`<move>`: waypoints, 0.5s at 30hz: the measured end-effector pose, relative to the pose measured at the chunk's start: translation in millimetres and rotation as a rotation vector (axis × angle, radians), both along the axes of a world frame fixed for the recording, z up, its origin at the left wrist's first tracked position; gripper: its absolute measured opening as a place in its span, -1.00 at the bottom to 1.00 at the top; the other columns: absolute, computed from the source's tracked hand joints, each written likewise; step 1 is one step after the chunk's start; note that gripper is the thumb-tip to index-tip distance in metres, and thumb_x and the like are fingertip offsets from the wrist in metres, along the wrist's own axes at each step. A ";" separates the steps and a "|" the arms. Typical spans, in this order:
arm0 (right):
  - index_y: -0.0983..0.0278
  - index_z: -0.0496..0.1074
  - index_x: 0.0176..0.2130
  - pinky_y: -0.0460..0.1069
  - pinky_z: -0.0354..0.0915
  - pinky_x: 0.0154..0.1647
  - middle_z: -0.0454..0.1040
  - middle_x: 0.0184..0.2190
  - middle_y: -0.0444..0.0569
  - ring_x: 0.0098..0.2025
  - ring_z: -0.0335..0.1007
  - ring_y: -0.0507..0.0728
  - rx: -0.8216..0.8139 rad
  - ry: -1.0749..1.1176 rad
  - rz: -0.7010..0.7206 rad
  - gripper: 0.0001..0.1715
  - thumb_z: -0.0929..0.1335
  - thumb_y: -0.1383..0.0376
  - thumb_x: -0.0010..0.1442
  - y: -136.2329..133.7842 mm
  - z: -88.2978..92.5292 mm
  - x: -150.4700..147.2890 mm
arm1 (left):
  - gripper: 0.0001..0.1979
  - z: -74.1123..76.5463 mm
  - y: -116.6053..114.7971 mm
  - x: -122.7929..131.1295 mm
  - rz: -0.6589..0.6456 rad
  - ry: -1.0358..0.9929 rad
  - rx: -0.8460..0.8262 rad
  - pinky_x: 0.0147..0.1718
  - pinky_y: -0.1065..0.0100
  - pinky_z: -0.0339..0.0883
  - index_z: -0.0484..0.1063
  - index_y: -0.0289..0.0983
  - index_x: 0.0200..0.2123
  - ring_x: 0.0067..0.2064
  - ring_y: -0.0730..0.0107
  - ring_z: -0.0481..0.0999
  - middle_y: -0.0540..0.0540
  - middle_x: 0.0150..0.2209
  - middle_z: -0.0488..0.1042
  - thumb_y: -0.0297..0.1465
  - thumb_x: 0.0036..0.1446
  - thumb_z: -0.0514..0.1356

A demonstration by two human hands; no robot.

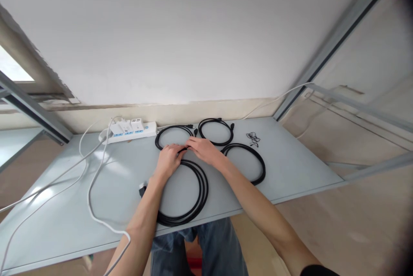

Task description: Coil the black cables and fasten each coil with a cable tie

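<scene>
Both of my hands meet at the far side of the nearest coiled black cable, which lies by the table's front edge. My left hand has its fingers closed on a short dark stretch of this cable. Just to the right, my right hand pinches at the same stretch, its fingertips close to the left ones. Whether a thin tie is also between the fingers I cannot tell. A connector of the coil pokes out left of my left forearm, which covers part of the loop.
Behind my hands lie two more coiled cables, and another coil rests to the right. Thin black ties sit in a small tangle. A white power strip stands by the wall. White cords cross the left side.
</scene>
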State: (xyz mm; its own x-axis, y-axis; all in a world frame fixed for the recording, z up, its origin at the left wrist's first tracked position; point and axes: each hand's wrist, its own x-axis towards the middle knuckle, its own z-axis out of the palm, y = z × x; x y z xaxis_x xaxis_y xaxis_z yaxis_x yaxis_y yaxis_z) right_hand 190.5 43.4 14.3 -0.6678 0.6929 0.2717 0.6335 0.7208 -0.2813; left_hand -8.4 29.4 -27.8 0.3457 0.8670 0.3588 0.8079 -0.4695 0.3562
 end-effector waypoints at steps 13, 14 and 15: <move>0.27 0.46 -0.21 -0.04 0.10 -0.29 0.56 -0.24 0.05 -0.23 0.45 0.13 0.027 0.001 -0.146 -0.75 0.26 0.25 0.48 3.8 -3.5 -2.5 | -0.76 -0.1 -0.8 1.3 0.009 -0.034 0.017 -0.08 0.21 0.34 0.60 -0.14 -0.03 -0.13 0.17 0.57 -0.10 -0.18 0.63 -0.31 0.37 0.15; 0.27 0.45 -0.22 -0.04 0.08 -0.31 0.55 -0.26 0.04 -0.25 0.44 0.13 0.027 0.001 -0.140 -0.76 0.26 0.26 0.47 3.3 -3.1 -2.4 | -0.76 0.1 -0.9 1.3 0.006 -0.030 0.016 -0.08 0.21 0.34 0.60 -0.14 -0.03 -0.13 0.17 0.57 -0.10 -0.18 0.63 -0.31 0.37 0.15; 0.26 0.44 -0.24 -0.04 0.06 -0.33 0.54 -0.29 0.03 -0.28 0.42 0.12 0.018 0.003 -0.136 -0.77 0.27 0.28 0.46 3.0 -3.0 -2.2 | -0.76 0.3 -1.1 1.3 0.004 -0.026 0.014 -0.08 0.21 0.34 0.60 -0.15 -0.03 -0.13 0.17 0.57 -0.10 -0.18 0.63 -0.32 0.36 0.15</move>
State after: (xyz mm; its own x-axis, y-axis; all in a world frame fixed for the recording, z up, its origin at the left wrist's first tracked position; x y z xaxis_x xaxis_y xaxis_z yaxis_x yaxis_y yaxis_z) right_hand 188.3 46.4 11.3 -0.5671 0.7722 0.2866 0.7251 0.6331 -0.2710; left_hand -7.1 28.2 -27.6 0.3329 0.8633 0.3794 0.8000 -0.4716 0.3710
